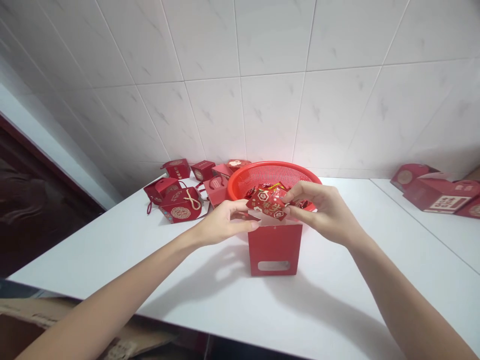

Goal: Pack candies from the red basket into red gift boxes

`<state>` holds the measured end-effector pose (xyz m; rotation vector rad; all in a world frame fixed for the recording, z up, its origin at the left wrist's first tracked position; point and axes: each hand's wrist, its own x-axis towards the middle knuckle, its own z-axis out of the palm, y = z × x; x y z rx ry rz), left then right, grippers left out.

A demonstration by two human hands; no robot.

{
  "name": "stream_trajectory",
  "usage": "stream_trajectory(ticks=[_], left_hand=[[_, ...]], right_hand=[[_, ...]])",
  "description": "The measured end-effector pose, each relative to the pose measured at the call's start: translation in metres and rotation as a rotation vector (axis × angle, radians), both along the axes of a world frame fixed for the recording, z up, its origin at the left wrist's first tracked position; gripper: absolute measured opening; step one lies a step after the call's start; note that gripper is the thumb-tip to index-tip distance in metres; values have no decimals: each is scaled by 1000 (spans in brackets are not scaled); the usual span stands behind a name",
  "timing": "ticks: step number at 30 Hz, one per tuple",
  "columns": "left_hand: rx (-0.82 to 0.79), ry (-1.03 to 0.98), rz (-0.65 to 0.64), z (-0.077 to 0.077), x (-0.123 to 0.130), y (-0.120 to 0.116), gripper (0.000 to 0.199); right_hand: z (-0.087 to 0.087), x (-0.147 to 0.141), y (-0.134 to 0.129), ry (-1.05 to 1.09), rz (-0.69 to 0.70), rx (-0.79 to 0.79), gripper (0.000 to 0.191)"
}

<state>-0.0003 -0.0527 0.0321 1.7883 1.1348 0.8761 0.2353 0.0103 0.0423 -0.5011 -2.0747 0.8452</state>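
Note:
A red paper gift box (275, 250) with a clear oval window stands upright on the white table, its top open. My left hand (225, 220) is closed at the box's upper left edge, thumb in front. Over the opening tilts a red piece of card (265, 202) with gold and white flowers; I cannot tell whether it is a flap of the box. My right hand (324, 210) pinches its right corner between thumb and forefinger. Close behind, a red plastic basket (275, 170) holds shiny red wrapped packets, partly hidden by my hands.
Several red gift boxes (183, 205) with cord handles lie left of the basket. More red boxes (437, 192) sit at the far right. A tiled wall (270, 115) rises behind the table (112, 255). Below its front edge lies brown cardboard (142, 340).

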Motion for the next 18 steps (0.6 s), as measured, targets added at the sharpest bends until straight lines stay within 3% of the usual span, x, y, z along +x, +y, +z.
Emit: stream_trajectory(ticks=[8, 18], left_hand=[[-46, 60, 19, -1, -6, 2, 50], [-90, 64, 33, -2, -10, 3, 52]], right_hand=[[6, 22, 11, -305, 109, -17, 11], [-2, 8, 5, -304, 151, 40, 14]])
